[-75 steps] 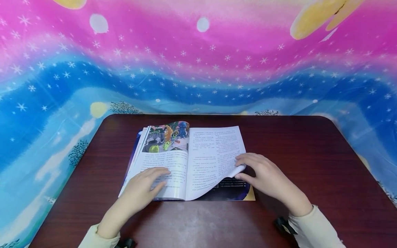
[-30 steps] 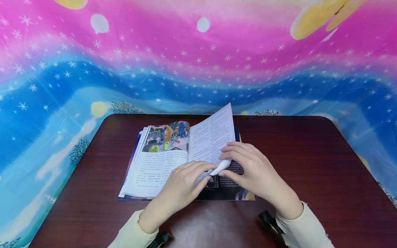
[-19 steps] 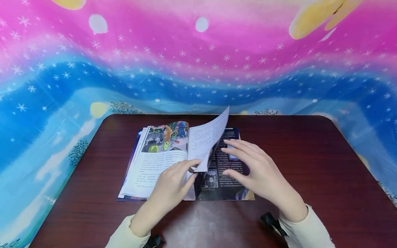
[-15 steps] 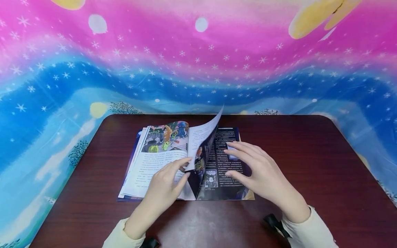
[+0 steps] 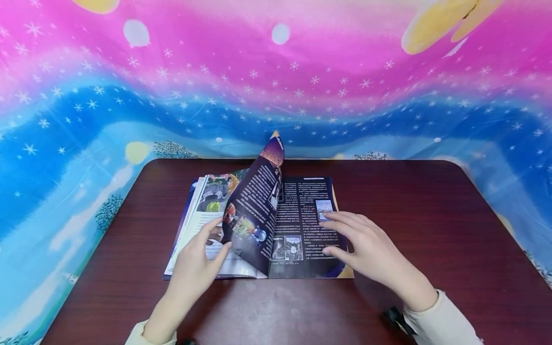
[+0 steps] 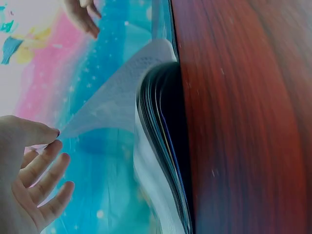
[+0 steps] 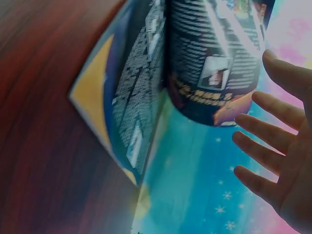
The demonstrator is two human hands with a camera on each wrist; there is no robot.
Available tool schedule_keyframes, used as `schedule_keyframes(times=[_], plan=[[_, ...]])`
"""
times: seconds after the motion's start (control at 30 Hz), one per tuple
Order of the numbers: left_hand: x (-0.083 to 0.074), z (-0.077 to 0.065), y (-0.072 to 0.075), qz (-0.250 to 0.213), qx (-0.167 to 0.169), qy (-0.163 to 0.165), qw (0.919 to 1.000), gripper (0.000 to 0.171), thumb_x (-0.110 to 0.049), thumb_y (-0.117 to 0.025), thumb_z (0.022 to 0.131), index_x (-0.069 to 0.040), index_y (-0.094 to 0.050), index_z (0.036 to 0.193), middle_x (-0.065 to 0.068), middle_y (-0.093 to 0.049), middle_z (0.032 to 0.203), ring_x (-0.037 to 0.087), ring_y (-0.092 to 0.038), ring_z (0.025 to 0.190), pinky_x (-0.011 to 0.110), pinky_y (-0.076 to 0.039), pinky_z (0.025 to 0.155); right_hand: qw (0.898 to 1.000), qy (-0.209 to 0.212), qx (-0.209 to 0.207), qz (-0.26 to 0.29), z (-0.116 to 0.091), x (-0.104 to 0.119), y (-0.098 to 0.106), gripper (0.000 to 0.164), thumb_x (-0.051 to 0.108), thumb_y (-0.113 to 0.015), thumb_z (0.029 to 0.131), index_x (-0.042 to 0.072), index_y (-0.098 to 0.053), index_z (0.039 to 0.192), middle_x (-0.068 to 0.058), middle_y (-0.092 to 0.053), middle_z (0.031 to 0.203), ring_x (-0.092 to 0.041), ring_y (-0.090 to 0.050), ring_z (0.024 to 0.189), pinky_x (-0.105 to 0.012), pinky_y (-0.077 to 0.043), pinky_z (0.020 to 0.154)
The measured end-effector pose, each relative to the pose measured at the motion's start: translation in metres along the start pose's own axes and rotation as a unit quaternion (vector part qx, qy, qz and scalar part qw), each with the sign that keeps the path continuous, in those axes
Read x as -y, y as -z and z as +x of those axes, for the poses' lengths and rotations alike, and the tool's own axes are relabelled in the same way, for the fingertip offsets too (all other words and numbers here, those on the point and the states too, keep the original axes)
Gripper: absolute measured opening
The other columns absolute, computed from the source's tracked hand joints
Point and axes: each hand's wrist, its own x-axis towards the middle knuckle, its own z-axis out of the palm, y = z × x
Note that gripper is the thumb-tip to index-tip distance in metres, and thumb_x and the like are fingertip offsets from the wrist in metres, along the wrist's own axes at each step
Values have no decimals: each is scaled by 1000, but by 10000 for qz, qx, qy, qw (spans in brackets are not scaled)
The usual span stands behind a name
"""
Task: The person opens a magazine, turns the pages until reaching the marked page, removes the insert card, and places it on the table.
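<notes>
An open magazine lies on the dark wooden table. One dark printed page is lifted and curls over toward the left half, its top corner standing up. My left hand pinches that page's corner between thumb and index finger; in the left wrist view the left hand has its other fingers spread. Above the right half, my right hand holds nothing. In the right wrist view the fingers of the right hand are extended, apart from the curled page.
The brown table extends on both sides of the magazine. Behind it hangs a pink and blue cloth with snowflakes, meeting the table's far edge. A black strap sits by the right sleeve.
The right hand has let go of the page. My left hand took its corner and carried it leftward, turning the page's dark back side up and uncovering a dark right-hand page.
</notes>
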Motion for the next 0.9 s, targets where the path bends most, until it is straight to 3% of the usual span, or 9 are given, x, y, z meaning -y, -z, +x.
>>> schedule_keyframes(times=[0.27, 0.57, 0.73, 0.9], plan=[[19, -8, 17, 178, -144, 442, 9988, 62, -6, -83, 77, -5, -56, 133, 7, -71, 97, 23, -68, 84, 45, -51, 67, 9994, 21, 302, -174, -7, -13, -6, 51, 35, -82, 82, 12, -68, 125, -6, -61, 134, -28, -55, 124, -52, -42, 102], [34, -19, 32, 351, 59, 807, 9961, 62, -6, -82, 79, -2, -53, 133, 10, -70, 100, 24, -67, 86, 46, -54, 71, 9975, 100, 674, -199, -18, -24, -16, 48, 30, -83, 81, 11, -69, 123, -8, -62, 131, -29, -57, 122, -53, -43, 101], [39, -23, 37, 341, 472, 1018, 9931, 64, -8, -80, 81, -3, -49, 137, 14, -70, 105, 28, -68, 88, 49, -55, 75, 9949, -25, 997, -151, -23, -28, -19, 49, 27, -84, 80, 11, -69, 123, -9, -62, 132, -30, -57, 122, -54, -44, 101], [46, -27, 41, 386, 1241, 1421, 9813, 68, -13, -77, 87, -7, -42, 145, 17, -66, 118, 32, -66, 95, 54, -53, 79, 9883, -296, 1491, -147, -27, -33, -23, 54, 26, -85, 79, 10, -67, 127, -12, -57, 139, -33, -53, 127, -55, -43, 102]])
